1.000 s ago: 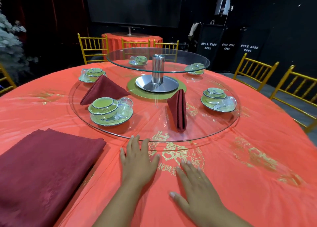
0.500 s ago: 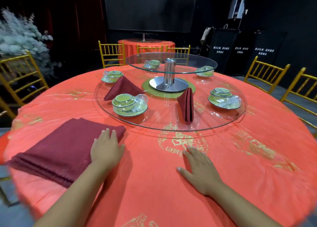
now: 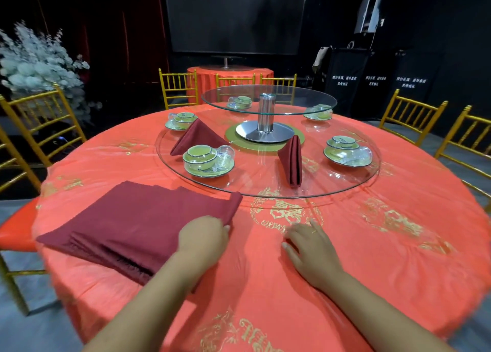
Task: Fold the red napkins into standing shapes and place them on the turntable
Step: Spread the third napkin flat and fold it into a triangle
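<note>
A stack of flat dark red napkins [image 3: 132,224] lies on the red tablecloth at the near left. My left hand [image 3: 203,236] curls its fingers over the stack's right corner and grips the top napkin's edge. My right hand [image 3: 309,248] rests flat on the cloth to the right, fingers spread. Two folded red napkins stand on the glass turntable [image 3: 332,187]: a tent shape [image 3: 198,136] at the left and a narrow upright fold [image 3: 292,160] near the front.
Green cup-and-bowl settings [image 3: 208,161] [image 3: 346,151] sit on the turntable, and a smaller raised glass tier [image 3: 268,100] stands on a steel post at its centre. Gold chairs [image 3: 39,123] [image 3: 409,115] ring the table. White flowers [image 3: 37,64] stand far left.
My left hand moved left from the bare cloth onto the napkin stack and curled over its right corner. My right hand stayed flat on the cloth. My view drew back and swung left.
</note>
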Motion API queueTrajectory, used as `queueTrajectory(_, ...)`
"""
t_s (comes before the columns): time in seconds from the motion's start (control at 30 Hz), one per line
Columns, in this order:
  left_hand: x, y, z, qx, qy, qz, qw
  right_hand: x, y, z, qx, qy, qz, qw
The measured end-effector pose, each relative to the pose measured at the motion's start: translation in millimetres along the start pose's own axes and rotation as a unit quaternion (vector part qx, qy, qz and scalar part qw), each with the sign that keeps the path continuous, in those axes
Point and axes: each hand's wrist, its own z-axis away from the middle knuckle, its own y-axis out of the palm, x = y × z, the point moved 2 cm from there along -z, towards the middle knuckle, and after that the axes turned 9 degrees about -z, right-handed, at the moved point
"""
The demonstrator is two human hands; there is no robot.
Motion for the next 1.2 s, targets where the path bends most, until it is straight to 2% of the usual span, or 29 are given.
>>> queueTrajectory(0.1, -37.0, 2.3, 12.0, 0.006, 0.019, 0.001, 1.000, 12.7, -5.1, -0.7, 0.011, 0.076, -0.113, 0.991)
queueTrajectory(0.2, -65.5, 5.7, 22.0, 0.014, 0.029, 0.014, 0.999, 25.5, -6.0, -10.4, 0.000, 0.202, -0.305, 0.931)
queueTrajectory(0.27, -81.3, 8.0, 27.9, 0.025, 0.047, 0.032, 0.998, 29.9, -5.0, -19.2, 0.008, 0.252, -0.352, 0.901)
queueTrajectory(0.37, -91.5, 13.0, 35.3, 0.030, 0.089, 0.089, 0.992, 21.6, -7.9, -31.6, 0.013, 0.256, -0.279, 0.925)
queueTrajectory(0.43, -81.2, 18.6, 36.7, 0.015, 0.089, 0.111, 0.990, 9.9, -10.4, -36.6, 0.014, 0.258, -0.234, 0.937)
queueTrajectory(0.53, -48.8, 31.8, 31.7, -0.026, 0.055, 0.052, 0.997, -13.9, -15.9, -40.9, 0.003, 0.273, -0.154, 0.950)
queueTrajectory(0.67, -11.5, 56.1, 33.4, 0.017, 0.005, 0.000, 1.000, -36.2, -18.3, -40.1, 0.001, 0.306, -0.059, 0.950)
queueTrajectory(0.73, -6.4, 67.3, 38.5, 0.026, 0.006, -0.006, 1.000, -26.5, -16.8, -36.1, -0.004, 0.278, 0.013, 0.960)
queueTrajectory(0.77, -6.2, 70.9, 40.4, 0.022, 0.006, -0.004, 1.000, -16.1, -14.7, -33.3, -0.012, 0.237, 0.037, 0.971)
queueTrajectory(0.83, -6.1, 74.4, 40.8, 0.004, 0.000, 0.010, 1.000, 11.6, -7.8, -23.9, -0.010, 0.124, 0.000, 0.992)
queueTrajectory(0.9, -5.3, 74.7, 39.6, -0.012, -0.009, 0.030, 0.999, 39.7, 3.1, -10.1, 0.065, 0.018, -0.086, 0.994)
queueTrajectory(0.97, -2.6, 74.4, 39.0, -0.019, -0.017, 0.061, 0.998, 59.1, 14.3, 5.9, 0.147, -0.041, -0.110, 0.982)
queueTrajectory(1.07, 1.0, 73.3, 38.7, -0.018, -0.021, 0.107, 0.994, 66.0, 21.8, 18.3, 0.168, -0.072, -0.058, 0.981)
queueTrajectory(1.2, 1.0, 69.7, 39.4, -0.013, -0.023, 0.126, 0.992, 64.2, 19.9, 16.5, 0.151, -0.046, -0.105, 0.982)
